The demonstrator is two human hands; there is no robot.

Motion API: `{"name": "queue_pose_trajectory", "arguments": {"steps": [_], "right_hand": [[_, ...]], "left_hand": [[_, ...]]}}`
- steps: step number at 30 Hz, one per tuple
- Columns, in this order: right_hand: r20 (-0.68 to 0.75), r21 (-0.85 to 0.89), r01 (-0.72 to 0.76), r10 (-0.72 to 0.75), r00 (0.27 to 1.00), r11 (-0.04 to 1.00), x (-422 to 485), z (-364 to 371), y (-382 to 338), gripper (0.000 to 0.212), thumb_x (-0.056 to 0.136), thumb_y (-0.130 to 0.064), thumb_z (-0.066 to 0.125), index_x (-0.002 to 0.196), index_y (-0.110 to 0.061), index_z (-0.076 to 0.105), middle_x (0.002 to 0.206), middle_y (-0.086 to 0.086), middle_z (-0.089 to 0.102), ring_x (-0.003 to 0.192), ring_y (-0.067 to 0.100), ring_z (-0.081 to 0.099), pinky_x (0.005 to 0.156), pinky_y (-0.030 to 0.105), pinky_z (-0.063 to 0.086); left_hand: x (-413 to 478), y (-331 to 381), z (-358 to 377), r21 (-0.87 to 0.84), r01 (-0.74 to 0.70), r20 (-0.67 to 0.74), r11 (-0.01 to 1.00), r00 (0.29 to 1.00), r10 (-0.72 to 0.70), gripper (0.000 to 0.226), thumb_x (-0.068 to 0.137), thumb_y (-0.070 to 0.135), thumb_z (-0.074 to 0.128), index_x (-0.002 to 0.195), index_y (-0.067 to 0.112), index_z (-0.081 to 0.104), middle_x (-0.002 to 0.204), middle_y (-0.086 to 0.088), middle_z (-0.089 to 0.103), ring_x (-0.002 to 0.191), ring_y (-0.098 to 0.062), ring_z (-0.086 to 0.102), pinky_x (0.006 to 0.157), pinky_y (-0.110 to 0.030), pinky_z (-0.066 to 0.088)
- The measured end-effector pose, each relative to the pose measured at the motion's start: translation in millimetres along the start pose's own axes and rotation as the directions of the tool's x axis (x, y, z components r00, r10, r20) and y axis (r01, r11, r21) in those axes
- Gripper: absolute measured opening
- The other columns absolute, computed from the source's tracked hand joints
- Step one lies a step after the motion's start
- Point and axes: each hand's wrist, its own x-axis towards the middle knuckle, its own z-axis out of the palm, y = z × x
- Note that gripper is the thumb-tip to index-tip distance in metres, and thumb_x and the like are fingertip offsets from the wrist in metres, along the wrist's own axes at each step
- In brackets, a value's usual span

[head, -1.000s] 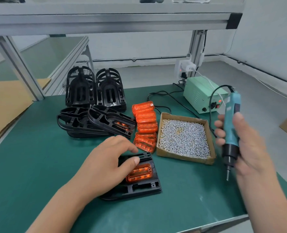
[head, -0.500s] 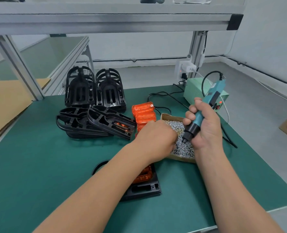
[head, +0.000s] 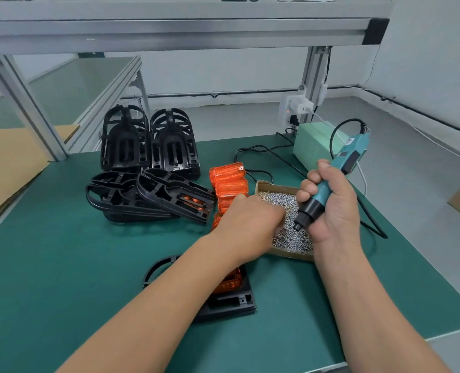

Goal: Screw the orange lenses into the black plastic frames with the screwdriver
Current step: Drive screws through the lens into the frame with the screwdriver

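Both hands now meet over the screw box (head: pixel 290 254): the left hand (head: pixel 250 219) has quit the frame (head: pixel 234 305) and seated lens (head: pixel 230 281) under its forearm to grope for screws, grasp hidden, while the right hand (head: pixel 333 211) grips the screwdriver (head: pixel 311 208), bit dipped in, so loading a screw seems next, on a green bench (head: pixel 75 278) beneath an aluminium rack (head: pixel 169 30).

My left hand (head: pixel 250 222) is off the frame (head: pixel 231 305) it pressed a second ago. It now reaches into the box (head: pixel 290 255), fingers down among the screws (head: pixel 274 197); I cannot see whether they hold one. The frame and its lens (head: pixel 228 281) lie on the counter with no hand on them. My right hand (head: pixel 333 211) has brought the screwdriver (head: pixel 320 195) in from right of the box, where it stood upright. It is now tilted over the box, bit down at the screws just beside my left fingers, lower than half a second ago.
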Motion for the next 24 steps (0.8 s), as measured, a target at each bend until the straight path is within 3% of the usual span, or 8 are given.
{"name": "queue_pose_trajectory", "arguments": {"steps": [5, 9, 15, 19, 22, 24], "right_hand": [[0.006, -0.012, 0.003, -0.003, 1.0, 1.0, 0, 0, 4, 0.01, 0.101, -0.009, 0.062, 0.106, -0.015, 0.056, 0.075, 0.0, 0.053, 0.054, 0.01, 0.047, 0.045, 0.022, 0.045], [0.01, -0.008, 0.003, -0.003, 1.0, 1.0, -1, 0, 4, 0.01, 0.101, -0.009, 0.062, 0.107, -0.015, 0.056, 0.075, 0.0, 0.053, 0.054, 0.01, 0.047, 0.046, 0.022, 0.045], [0.01, 0.011, 0.008, -0.008, 1.0, 1.0, -2, 1, 3, 0.01, 0.101, -0.008, 0.06, 0.107, -0.015, 0.056, 0.075, 0.0, 0.052, 0.054, 0.009, 0.046, 0.046, 0.021, 0.045], [0.005, 0.012, 0.012, -0.012, 1.0, 1.0, -2, 1, 3, 0.009, 0.102, -0.008, 0.059, 0.106, -0.015, 0.056, 0.075, -0.001, 0.052, 0.054, 0.009, 0.046, 0.046, 0.021, 0.044], [-0.005, 0.016, 0.018, -0.018, 1.0, 1.0, -2, 1, 3, 0.012, 0.101, -0.008, 0.061, 0.109, -0.014, 0.055, 0.076, 0.0, 0.052, 0.055, 0.01, 0.046, 0.047, 0.022, 0.044], [-0.018, 0.018, 0.024, -0.023, 1.0, 1.0, -3, 1, 3, 0.014, 0.1, -0.009, 0.062, 0.111, -0.013, 0.055, 0.076, 0.0, 0.053, 0.056, 0.01, 0.047, 0.047, 0.022, 0.045]], "left_hand": [[-6, -5, -1, -0.15, 0.035, 0.004, 0.988, 0.999, -0.035, 0.011, 0.103, 0.023, 0.06, 0.104, 0.029, 0.07, 0.092, 0.004, 0.069, 0.095, -0.025, 0.058, 0.084, -0.044, 0.046], [-12, -5, -5, -0.278, 0.024, -0.019, 0.96, 0.999, -0.03, 0.012, 0.104, 0.023, 0.059, 0.108, 0.027, 0.07, 0.093, 0.003, 0.071, 0.095, -0.026, 0.058, 0.085, -0.044, 0.045], [-15, -6, -7, -0.334, 0.044, -0.018, 0.941, 0.998, -0.053, 0.013, 0.102, 0.025, 0.065, 0.109, 0.026, 0.075, 0.097, 0.006, 0.07, 0.102, -0.023, 0.061, 0.09, -0.042, 0.048], [-19, -9, -8, -0.419, 0.108, -0.009, 0.901, 0.992, -0.122, 0.01, 0.105, 0.025, 0.059, 0.107, 0.027, 0.069, 0.096, 0.01, 0.068, 0.095, -0.016, 0.059, 0.086, -0.041, 0.049], [-30, -16, -16, -0.675, 0.176, -0.009, 0.716, 0.969, -0.246, 0.01, 0.106, 0.025, 0.059, 0.101, 0.03, 0.067, 0.09, 0.013, 0.068, 0.082, -0.001, 0.06, 0.076, -0.023, 0.05], [-42, -25, -22, -0.893, 0.201, 0.065, 0.403, 0.943, -0.326, 0.012, 0.106, 0.02, 0.061, 0.098, 0.022, 0.07, 0.088, 0.005, 0.07, 0.078, -0.005, 0.064, 0.075, -0.022, 0.055]]}}
